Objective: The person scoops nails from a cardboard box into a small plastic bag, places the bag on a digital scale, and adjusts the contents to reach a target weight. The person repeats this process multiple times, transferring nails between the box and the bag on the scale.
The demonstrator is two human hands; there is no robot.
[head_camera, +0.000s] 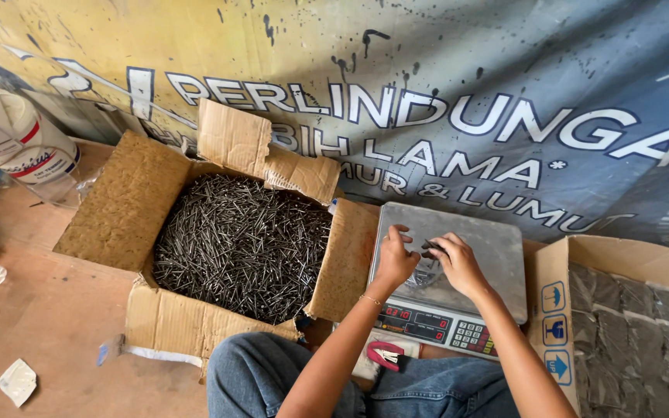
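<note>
Nails point(430, 248) sit as one small dark bunch on the steel platform of the single digital scale point(497, 255), pinched between my two hands; I cannot count the individual nails in the bunch. My left hand point(395, 260) rests on the platform with fingers curled loosely, fingertips touching the left end of the bunch. My right hand point(458, 263) grips the right end of the same bunch between thumb and fingers. I see one bracelet on the left wrist. To the left of the scale, touching it, stands one open cardboard box point(129, 201) heaped with loose nails, far too many to count, its four flaps folded outward. To the right, one more carton point(555, 310) holds clear packets of nails stacked in rows; I make out about nine, others blurred. One red-handled tool point(385, 354) lies below the scale by my knees. On the floor at left: two white pails point(36, 143), one crumpled white scrap point(17, 381). One printed banner point(427, 93) hangs behind everything
</note>
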